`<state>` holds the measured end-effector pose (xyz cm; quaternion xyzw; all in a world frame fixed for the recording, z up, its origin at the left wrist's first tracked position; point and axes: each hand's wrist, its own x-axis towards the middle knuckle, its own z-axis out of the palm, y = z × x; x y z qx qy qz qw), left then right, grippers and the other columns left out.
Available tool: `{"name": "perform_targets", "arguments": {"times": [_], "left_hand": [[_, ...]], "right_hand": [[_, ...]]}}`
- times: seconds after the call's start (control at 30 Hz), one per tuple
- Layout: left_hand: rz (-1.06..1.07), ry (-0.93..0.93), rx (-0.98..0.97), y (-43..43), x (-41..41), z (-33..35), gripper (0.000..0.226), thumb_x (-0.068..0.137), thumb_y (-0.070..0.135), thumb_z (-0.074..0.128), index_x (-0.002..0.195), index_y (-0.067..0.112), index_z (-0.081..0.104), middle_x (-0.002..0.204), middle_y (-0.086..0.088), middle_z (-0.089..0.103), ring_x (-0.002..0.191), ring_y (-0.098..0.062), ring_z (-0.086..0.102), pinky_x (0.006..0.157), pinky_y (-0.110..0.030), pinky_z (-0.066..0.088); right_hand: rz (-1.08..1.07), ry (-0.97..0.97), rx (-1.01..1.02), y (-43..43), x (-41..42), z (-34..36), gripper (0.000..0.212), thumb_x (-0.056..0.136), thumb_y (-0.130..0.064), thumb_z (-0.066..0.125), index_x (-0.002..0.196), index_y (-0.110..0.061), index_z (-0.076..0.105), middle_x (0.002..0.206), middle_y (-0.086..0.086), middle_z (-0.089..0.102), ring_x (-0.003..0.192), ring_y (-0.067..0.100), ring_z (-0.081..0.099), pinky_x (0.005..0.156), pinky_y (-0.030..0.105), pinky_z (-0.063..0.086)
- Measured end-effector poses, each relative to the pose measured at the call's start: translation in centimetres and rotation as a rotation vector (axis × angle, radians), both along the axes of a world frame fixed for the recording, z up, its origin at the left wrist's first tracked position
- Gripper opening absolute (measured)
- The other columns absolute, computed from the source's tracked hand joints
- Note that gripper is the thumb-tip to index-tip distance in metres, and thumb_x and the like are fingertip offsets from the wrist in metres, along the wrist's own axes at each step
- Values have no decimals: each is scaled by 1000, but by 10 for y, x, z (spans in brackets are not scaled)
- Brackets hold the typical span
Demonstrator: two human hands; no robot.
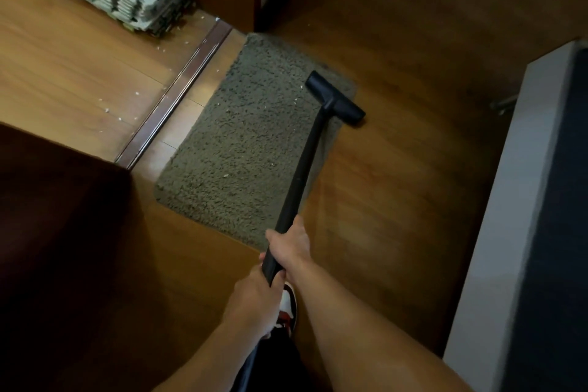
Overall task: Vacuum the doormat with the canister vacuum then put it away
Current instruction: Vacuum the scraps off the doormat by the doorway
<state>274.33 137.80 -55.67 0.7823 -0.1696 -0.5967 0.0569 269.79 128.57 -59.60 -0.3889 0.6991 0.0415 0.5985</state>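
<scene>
Both hands are wrapped around the black vacuum wand [305,162]: the right hand [291,243] grips it further down the tube, and the left hand [254,299] clamps the near end just above a shoe [289,302]. The floor nozzle [335,98] sits at the far right edge of the shaggy grey-brown doormat [241,143], one end on the pile and the other overhanging the wooden floor [397,169]. The canister itself is out of view. White crumbs [226,175] lie scattered across the middle of the mat, so most of the surface looks uncleaned. The main risk is the nozzle snagging the loose mat edge: suction on a light mat could lift or bunch it and drag it across the slick boards. A stroke that runs half off the mat would also miss debris. More flecks lie beyond the threshold strip [178,95], near the stacked foam puzzle mats [127,0], and could be tracked back.
</scene>
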Motion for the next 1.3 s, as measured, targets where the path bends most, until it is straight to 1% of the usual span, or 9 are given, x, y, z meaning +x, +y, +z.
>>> {"name": "perform_targets", "arguments": {"times": [0.17,0.33,0.47,0.63,0.8,0.93,1.07,1.2,1.3], "left_hand": [[-2,32,100,68,15,9,46,98,54,41,135,26,44,87,2,67,65,-15,68,64,-30,61],[-24,20,83,127,26,17,34,100,51,39,123,27,50,84,4,65,66,-12,65,60,-27,53],[-49,6,100,163,35,20,29,100,50,39,118,30,49,88,4,65,71,-10,64,57,-24,44],[-71,22,134,182,40,23,32,100,51,38,123,31,45,93,5,65,78,-10,67,69,-26,54],[-87,19,90,161,34,25,35,102,49,37,127,26,45,90,4,65,72,-10,64,59,-24,46],[-80,15,111,119,27,15,28,100,52,37,113,27,42,89,2,66,68,-15,67,66,-32,60],[-36,61,112,64,18,4,33,100,52,39,118,26,46,90,0,67,65,-18,67,66,-35,62],[21,47,51,9,3,0,30,100,49,41,114,24,51,88,-2,67,62,-17,65,51,-30,52],[43,23,-11,-27,-9,-5,29,101,48,42,113,24,53,85,-1,66,62,-16,61,51,-26,44]], "right_hand": [[-7,-20,39,72,9,7,54,96,-14,59,142,-18,30,111,14,62,46,15,65,44,24,52],[-31,-55,76,135,19,12,57,98,-15,59,143,-24,26,104,9,60,56,21,67,51,31,58],[-62,-63,78,174,28,11,53,97,-13,59,139,-24,28,104,12,59,57,23,66,50,29,56],[-60,-50,78,196,31,12,59,97,-14,58,145,-24,26,107,12,61,52,19,65,45,24,51],[-75,-50,76,175,27,5,55,97,-13,58,142,-22,29,102,13,61,50,19,65,46,26,52],[-60,-50,55,132,21,-1,58,98,-16,58,146,-23,27,102,13,63,48,16,64,46,26,53],[-21,-24,13,73,12,-3,53,96,-15,58,142,-21,32,102,12,64,49,17,66,46,27,54],[59,-3,-42,13,2,-4,35,97,-16,59,122,-23,35,99,6,60,52,18,68,56,35,62],[80,10,-63,-27,-5,-7,37,97,-16,59,127,-21,37,96,4,59,49,17,67,50,29,58]]}}
